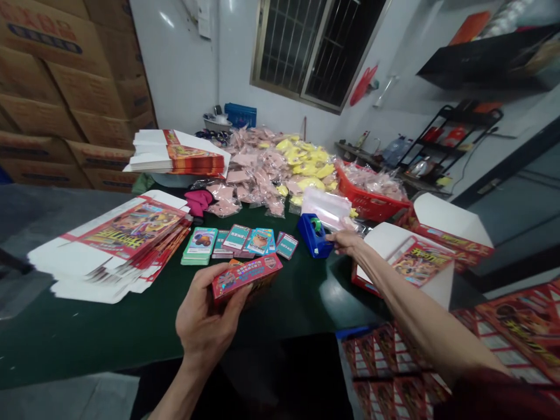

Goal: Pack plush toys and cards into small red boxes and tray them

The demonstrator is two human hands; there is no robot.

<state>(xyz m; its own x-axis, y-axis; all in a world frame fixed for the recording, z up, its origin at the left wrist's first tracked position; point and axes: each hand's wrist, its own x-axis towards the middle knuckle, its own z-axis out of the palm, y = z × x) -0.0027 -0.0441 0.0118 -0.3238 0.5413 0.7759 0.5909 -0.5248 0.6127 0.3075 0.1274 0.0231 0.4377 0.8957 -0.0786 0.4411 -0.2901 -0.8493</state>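
Note:
My left hand point(205, 321) is wrapped round a small red printed box point(247, 277), held tilted above the green table. At the front end of a blue tape dispenser point(315, 236), my right hand point(347, 242) has its fingers pinched together; whatever is between them is too small to make out. A roll of tape point(315, 223) sits in the dispenser. Just beyond the box lie a stack of green-edged cards point(199, 245), teal cards point(237, 239), blue cards point(261, 240) and a smaller dark teal pile point(287, 245).
Flat printed cartons point(131, 227) are stacked at the left, with more cartons point(179, 154) behind. Bagged pink pieces point(258, 175) and yellow pieces point(306, 157) heap at the back beside a red basket point(371, 198). Open display boxes point(406, 262) stand right; packed red boxes point(394, 361) sit below.

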